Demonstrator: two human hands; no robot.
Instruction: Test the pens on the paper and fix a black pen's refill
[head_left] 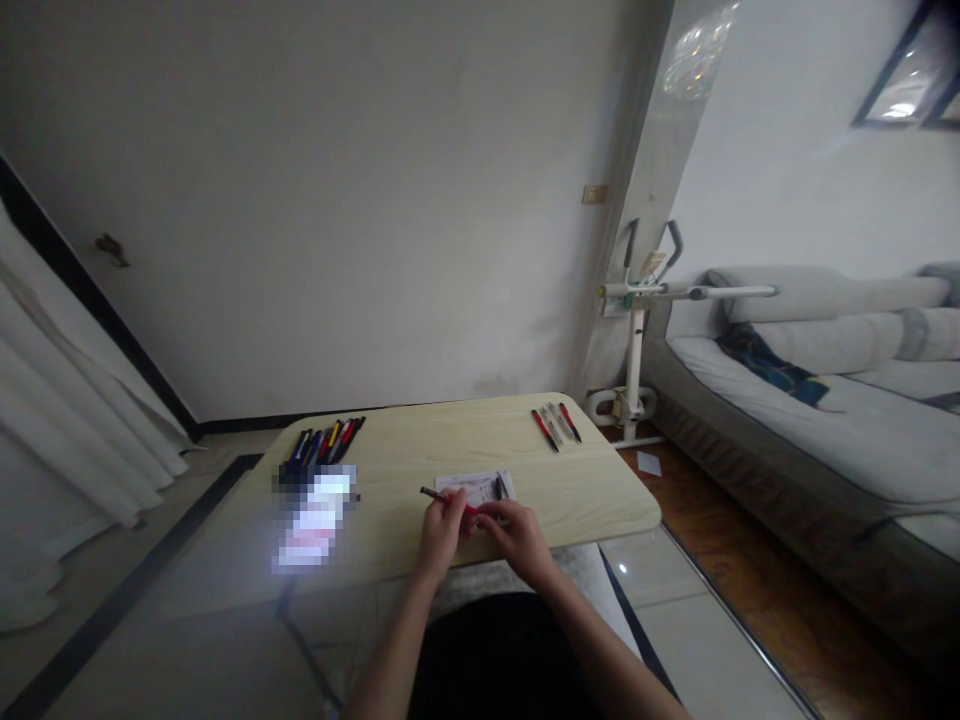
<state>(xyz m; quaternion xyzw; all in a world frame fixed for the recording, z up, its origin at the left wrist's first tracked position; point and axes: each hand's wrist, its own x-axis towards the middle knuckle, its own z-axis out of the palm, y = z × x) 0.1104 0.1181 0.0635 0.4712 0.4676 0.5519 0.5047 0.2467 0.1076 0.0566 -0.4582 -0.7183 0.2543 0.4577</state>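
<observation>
Counter (397, 445), pale wood-look top, rounded corners, seen set before the person, a bare wall (375, 220) behind it. Both hands are held over the near edge, about the middle.

Pen (433, 494): found in the left hand (441, 525), above the near middle of the counter. Its dark end is pointed to the far left; a red part is seen between the two hands. The left hand is clamped on the pen, thumb and fingers closed round the barrel. The right hand (517, 533) is brought in from the right, fingers bent, tips close together at the red part; whether they are clamped on it cannot be told, the detail being too small.

A printed paper (457, 482) is laid flat just beyond the hands, partly covered by them. On its right part a small dark object (500, 487) is noted, kind not made out.

Far left of the counter: a close bunch of pens (322, 442), blue, yellow, red and black noted, laid slantwise. Nearer, a bright patch (315, 520) is blurred into blocks; nothing can be identified there.

Far right: a small row of pens (545, 430), red-and-black ones placed at the outer sides, paler ones between.
</observation>
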